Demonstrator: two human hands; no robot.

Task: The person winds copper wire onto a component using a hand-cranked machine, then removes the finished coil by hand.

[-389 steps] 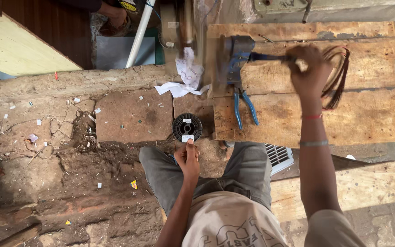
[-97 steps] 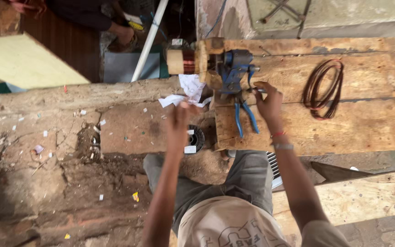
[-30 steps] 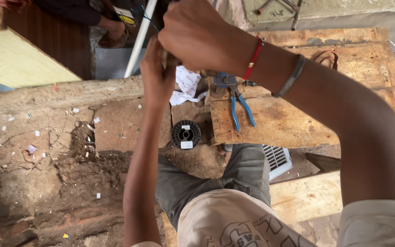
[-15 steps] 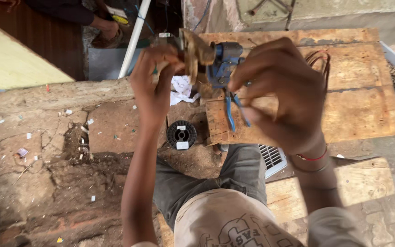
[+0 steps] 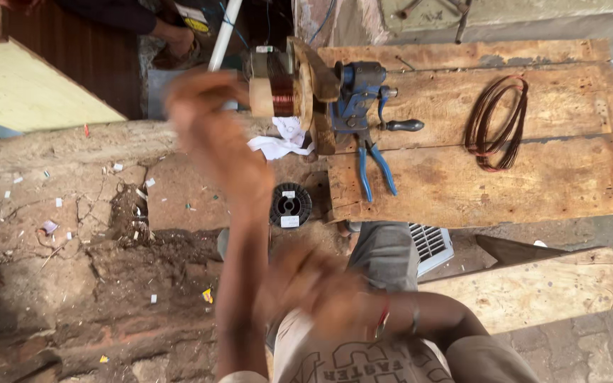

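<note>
My left hand (image 5: pixel 211 124) is raised and blurred, just left of a copper wire coil (image 5: pixel 283 94) wound on a wooden former. The former sits on a blue hand-crank winder (image 5: pixel 360 91) clamped to the edge of a wooden table (image 5: pixel 533 184). My right hand (image 5: pixel 313 284) is blurred too, low and close to my lap. Nothing I can make out lies in either hand. Blue-handled pliers (image 5: pixel 375 170) lie on the table below the winder. A black wire spool (image 5: pixel 290 206) stands on the ground by the table's corner.
A loop of dark copper wire (image 5: pixel 494 124) lies on the table's right half. White cloth (image 5: pixel 279 142) hangs under the coil. Another person's hand (image 5: pixel 175 39) and a white pipe (image 5: pixel 220 39) are at the top. A wooden plank (image 5: pixel 533 287) and a white vented box (image 5: pixel 431 245) are lower right.
My right hand has dropped from in front of the winder down to my lap. My left hand has pulled away leftward from the coil. The winder and pliers now show fully.
</note>
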